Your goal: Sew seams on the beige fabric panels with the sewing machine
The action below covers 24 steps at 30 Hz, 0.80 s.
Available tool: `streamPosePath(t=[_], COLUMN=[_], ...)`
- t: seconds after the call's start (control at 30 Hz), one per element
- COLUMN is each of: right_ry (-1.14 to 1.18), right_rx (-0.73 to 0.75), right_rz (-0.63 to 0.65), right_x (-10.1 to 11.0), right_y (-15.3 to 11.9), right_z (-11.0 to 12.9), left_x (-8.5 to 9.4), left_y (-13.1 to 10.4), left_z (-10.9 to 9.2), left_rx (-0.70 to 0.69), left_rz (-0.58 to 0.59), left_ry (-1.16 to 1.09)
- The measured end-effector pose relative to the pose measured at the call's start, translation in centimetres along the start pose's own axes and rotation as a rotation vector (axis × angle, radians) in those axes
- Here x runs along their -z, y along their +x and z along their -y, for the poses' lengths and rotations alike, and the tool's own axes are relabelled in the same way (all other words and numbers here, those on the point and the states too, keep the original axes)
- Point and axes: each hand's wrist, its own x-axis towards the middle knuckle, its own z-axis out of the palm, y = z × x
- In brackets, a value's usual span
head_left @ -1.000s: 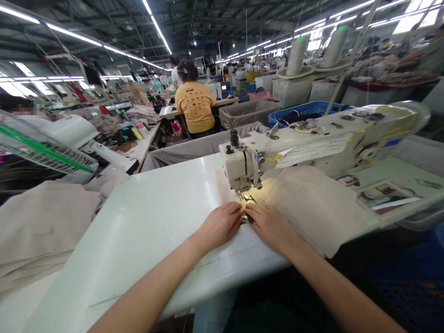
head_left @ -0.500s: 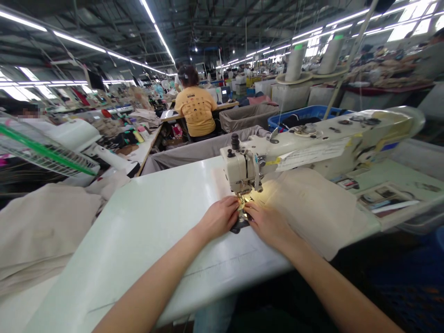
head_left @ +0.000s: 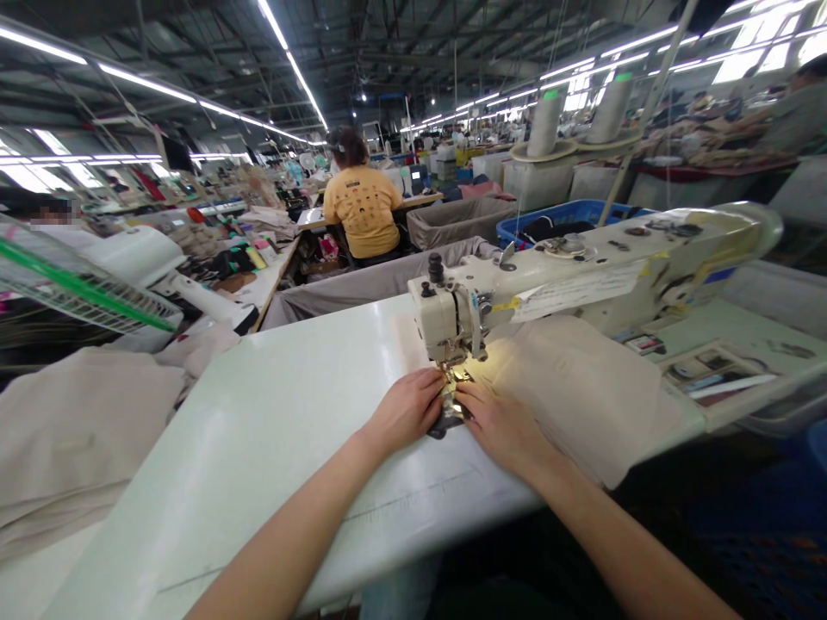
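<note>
Beige fabric is spread on the tabletop, mostly to the right of the needle area and partly overhung by the sewing machine. Right hand is placed nearer to it, just beside its left edge; left hand is set on the other side of the needle area, farther from the main spread. Fabric edge is seen running from near the needle toward the near right, roughly along the right hand and forearm; overall long axis can't be told, far side being hidden by the machine arm.

Both hands are angled inward, fingertips brought close to the metal plate, with a small gap left between them. Fingers are bunched and kept low on each hand, not spread wide. Whether cloth is pinched or only pressed by either hand can't be told; contact points are too small and partly covered.

Pale strip is seen beyond the left hand, left of the machine head. Heap of beige cloth is piled at far left, well apart from both hands. Open tray is set to the right, past the fabric.
</note>
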Motion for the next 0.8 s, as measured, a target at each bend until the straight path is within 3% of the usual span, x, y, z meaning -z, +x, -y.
streamPosePath(t=[0.6, 0.8], right_ry=[0.047, -0.028], right_rx=[0.029, -0.044], right_rz=[-0.058, -0.028], right_x=[-0.5, 0.4], right_y=[0.0, -0.7], right_z=[0.0, 0.0], left_x=[0.1, 1.1], left_y=[0.2, -0.2], left_z=[0.4, -2.3], left_rx=[-0.023, 0.086], left_rz=[0.011, 0.074], left_ry=[0.03, 0.082])
